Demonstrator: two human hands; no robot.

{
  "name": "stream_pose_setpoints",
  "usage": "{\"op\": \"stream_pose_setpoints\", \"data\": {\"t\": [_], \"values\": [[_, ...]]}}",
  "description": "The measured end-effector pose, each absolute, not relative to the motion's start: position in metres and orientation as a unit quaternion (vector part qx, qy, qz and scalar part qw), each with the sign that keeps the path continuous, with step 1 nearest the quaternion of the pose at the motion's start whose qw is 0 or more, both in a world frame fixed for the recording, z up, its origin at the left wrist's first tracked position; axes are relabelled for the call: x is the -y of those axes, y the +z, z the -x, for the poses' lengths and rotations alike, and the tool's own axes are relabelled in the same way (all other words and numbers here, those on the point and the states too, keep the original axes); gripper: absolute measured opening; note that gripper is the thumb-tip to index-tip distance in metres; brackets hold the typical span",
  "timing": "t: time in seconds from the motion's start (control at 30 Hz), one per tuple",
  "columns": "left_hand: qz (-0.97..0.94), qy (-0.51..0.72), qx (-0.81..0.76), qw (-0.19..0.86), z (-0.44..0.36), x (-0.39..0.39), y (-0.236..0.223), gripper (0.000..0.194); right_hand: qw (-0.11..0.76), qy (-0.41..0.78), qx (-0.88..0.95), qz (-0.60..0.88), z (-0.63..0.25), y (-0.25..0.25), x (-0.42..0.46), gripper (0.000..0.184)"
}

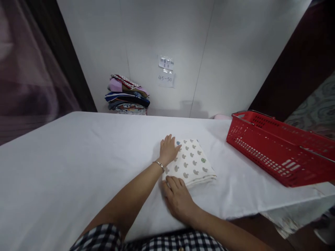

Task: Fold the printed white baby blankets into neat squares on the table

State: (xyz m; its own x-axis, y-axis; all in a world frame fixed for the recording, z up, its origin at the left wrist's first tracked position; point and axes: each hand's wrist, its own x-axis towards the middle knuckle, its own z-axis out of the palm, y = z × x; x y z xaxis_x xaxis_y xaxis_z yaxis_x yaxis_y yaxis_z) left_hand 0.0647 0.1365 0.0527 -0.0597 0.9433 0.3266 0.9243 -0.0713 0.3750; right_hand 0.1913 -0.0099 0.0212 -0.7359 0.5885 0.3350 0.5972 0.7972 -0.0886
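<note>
A folded white cloth [193,158] printed with grey mushroom shapes, plus a few blue and green ones, lies on the white-covered table. Its near edge shows several layers. My left hand [169,150], with a bracelet at the wrist, rests with outstretched fingers on the cloth's far left side. At the near left corner, my right hand [180,200] touches the cloth with its fingertips, the fingers slightly bent and the palm facing down. Neither hand lifts the cloth.
A red plastic basket [272,150] with metal handles stands on the table's right side. Against the back wall is a stack of folded fabrics [128,94]. Paper signs [166,79] are taped to the wall. The table's near edge [246,212] runs in front of me.
</note>
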Motion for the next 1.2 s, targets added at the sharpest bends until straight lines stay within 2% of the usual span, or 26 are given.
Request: {"op": "stream_pose_setpoints", "data": {"t": [0.1,0.17,0.23,0.3,0.4,0.5,0.67,0.77,0.93,1.0,1.13,1.2], "values": [[-0.709,0.188,-0.677,0.058,-0.067,-0.129,0.036,0.062,0.189,0.056,0.937,0.288,-0.203,0.026,0.011,0.053],[-0.703,0.177,-0.686,0.058,-0.064,-0.128,0.027,0.064,0.219,0.148,0.931,0.251,-0.220,0.037,0.001,0.043],[-0.700,0.180,-0.690,0.039,-0.062,-0.128,0.022,0.065,0.289,0.231,0.892,0.260,-0.242,0.052,-0.021,0.032],[-0.695,0.181,-0.695,0.026,-0.061,-0.128,0.022,0.065,0.395,0.271,0.802,0.358,-0.266,0.066,-0.056,0.027],[-0.690,0.177,-0.701,0.019,-0.062,-0.129,0.022,0.065,0.482,0.343,0.624,0.511,-0.296,0.075,-0.120,0.020],[-0.688,0.172,-0.704,0.016,-0.062,-0.130,0.020,0.064,0.450,0.431,0.513,0.590,-0.308,0.069,-0.172,0.019],[-0.689,0.173,-0.704,0.002,-0.061,-0.131,0.015,0.063,0.370,0.518,0.472,0.609,-0.295,0.052,-0.216,0.015],[-0.686,0.170,-0.708,0.000,-0.060,-0.130,0.015,0.063,0.359,0.548,0.448,0.608,-0.286,0.050,-0.231,0.020],[-0.683,0.167,-0.711,0.001,-0.061,-0.128,0.017,0.063,0.363,0.580,0.436,0.585,-0.278,0.053,-0.248,0.015],[-0.682,0.169,-0.711,0.001,-0.061,-0.127,0.018,0.062,0.371,0.581,0.440,0.576,-0.277,0.052,-0.252,0.021],[-0.685,0.163,-0.710,0.011,-0.062,-0.127,0.020,0.061,0.399,0.540,0.449,0.590,-0.277,0.041,-0.257,0.049],[-0.686,0.158,-0.710,0.015,-0.063,-0.126,0.021,0.061,0.401,0.513,0.456,0.606,-0.277,0.033,-0.258,0.055]]}}
